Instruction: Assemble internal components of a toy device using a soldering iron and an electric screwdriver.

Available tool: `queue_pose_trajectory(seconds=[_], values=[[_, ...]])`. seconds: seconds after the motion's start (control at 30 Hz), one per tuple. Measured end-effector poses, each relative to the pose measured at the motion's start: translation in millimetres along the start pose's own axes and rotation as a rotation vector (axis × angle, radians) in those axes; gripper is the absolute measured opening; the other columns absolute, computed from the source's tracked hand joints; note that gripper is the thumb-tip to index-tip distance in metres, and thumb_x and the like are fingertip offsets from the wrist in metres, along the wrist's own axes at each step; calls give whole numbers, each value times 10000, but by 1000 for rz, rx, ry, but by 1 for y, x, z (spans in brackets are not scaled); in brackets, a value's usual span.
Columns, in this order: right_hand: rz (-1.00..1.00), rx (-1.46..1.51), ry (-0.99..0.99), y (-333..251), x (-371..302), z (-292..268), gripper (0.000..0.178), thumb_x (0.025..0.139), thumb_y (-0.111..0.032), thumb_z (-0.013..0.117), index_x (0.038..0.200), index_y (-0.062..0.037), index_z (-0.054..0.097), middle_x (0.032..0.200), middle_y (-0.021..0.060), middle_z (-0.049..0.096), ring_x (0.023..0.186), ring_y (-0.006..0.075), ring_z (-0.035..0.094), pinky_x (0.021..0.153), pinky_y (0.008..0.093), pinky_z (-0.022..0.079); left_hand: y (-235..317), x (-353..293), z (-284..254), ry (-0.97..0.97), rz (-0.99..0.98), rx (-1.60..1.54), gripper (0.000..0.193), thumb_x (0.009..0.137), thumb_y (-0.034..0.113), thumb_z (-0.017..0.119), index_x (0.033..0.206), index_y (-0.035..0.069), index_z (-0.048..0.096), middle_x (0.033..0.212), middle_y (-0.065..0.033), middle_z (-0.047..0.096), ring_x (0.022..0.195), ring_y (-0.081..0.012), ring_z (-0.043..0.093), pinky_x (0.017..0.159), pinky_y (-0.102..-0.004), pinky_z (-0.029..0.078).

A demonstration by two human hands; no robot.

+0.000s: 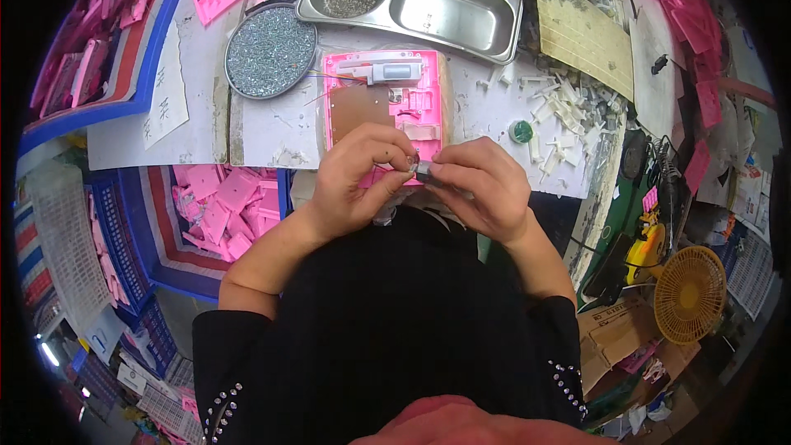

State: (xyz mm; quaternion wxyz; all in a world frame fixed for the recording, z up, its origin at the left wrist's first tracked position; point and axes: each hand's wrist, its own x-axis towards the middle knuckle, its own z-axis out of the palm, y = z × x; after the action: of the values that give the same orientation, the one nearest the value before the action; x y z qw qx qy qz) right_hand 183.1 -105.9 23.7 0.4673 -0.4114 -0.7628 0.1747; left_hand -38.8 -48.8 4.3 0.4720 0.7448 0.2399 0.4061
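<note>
A pink plastic housing (433, 86) lies on the table in front of me, its inside facing up. Fitted in it are a white and grey module (395, 72) with thin wires and a flat brown board (359, 109). At the housing's near edge, my left hand (360, 171) is closed in a pinch on something too small to name. My right hand (486, 187) grips a small dark grey piece (424, 173) between thumb and fingers. The fingertips of both hands nearly meet there and hide that corner of the housing.
A round dish of small metal parts (271, 51) stands left of the housing. Behind it is a compartmented steel tray (451, 15) with screws. To the right lie loose white plastic pieces (563, 128) and a small green round item (521, 131). A crate of pink parts (231, 206) sits below left.
</note>
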Motion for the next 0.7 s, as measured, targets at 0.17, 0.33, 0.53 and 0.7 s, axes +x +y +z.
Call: queue_pose_trajectory(seconds=[0.17, 0.33, 0.53, 0.7], values=[[-28, -52, 29, 3, -3, 6, 362, 725, 3, 849, 1062, -16, 719, 1015, 136, 709, 821, 297, 690, 693, 363, 569, -2, -2, 0, 73, 115, 210, 220, 788, -32, 807, 965, 19, 687, 1108, -147, 636, 967, -283, 658, 836, -366, 543], [-18, -60, 44, 5, 0, 9, 353, 739, 8, 834, 1071, -12, 717, 1023, 143, 711, 829, 303, 697, 701, 369, 575, -6, -8, 6, 183, -8, 89, 182, 772, -13, 840, 904, 27, 721, 1097, -135, 635, 946, -245, 658, 812, -344, 548], [-16, -68, 51, 13, -2, 14, 367, 743, 14, 824, 1092, -3, 715, 1058, 158, 717, 854, 315, 709, 717, 373, 584, -3, -2, 3, 190, 28, 166, 190, 757, -26, 857, 879, 21, 720, 1075, -129, 629, 918, -221, 657, 777, -319, 551], [-3, -107, 53, 18, 1, 14, 364, 753, 21, 816, 1102, -6, 718, 1060, 162, 733, 872, 317, 719, 728, 365, 589, -7, -4, -3, 158, 15, 168, 325, 737, -13, 879, 1006, 25, 699, 1119, -135, 616, 918, -220, 654, 757, -309, 543]])
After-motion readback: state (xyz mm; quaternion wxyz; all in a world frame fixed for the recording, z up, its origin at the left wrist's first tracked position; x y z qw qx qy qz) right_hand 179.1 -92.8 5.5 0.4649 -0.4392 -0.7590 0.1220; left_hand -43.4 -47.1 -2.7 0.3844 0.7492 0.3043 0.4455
